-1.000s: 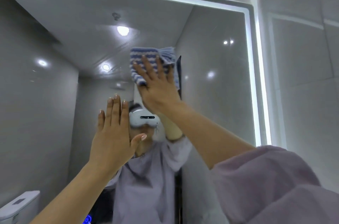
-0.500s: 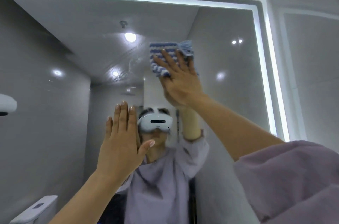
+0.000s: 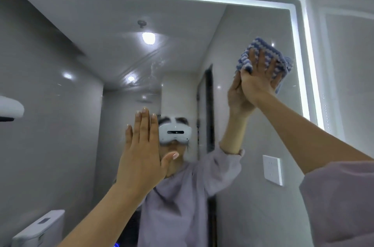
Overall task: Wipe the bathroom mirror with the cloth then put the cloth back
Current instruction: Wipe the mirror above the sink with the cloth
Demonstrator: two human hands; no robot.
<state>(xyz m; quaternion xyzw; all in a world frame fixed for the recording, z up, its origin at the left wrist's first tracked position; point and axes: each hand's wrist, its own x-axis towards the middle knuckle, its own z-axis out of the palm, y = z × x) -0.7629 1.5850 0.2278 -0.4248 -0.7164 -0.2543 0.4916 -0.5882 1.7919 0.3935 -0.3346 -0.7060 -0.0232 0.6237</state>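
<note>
Blue-and-white striped cloth (image 3: 261,55), bunched and ribbed, pressed flat against the mirror (image 3: 85,76) high up near its lit right edge. Held there by the right hand (image 3: 257,79), fingers (image 3: 263,62) slightly spread over the fabric, palm pushing it onto the glass. Left hand (image 3: 141,153) raised open lower down and well apart from the cloth, fingers straight and pressed together, thumb out to the side; cannot tell whether it touches the glass.

Compared with half a second ago, cloth and right hand shifted well to the right, from near the mirror's middle to just beside the glowing border. Left hand much where it was.

Lower part of the cloth hidden behind the right hand. Lilac sleeve (image 3: 340,202) cut off at the frame's corner. Faint streaks on the glass, hard to make out.
</note>
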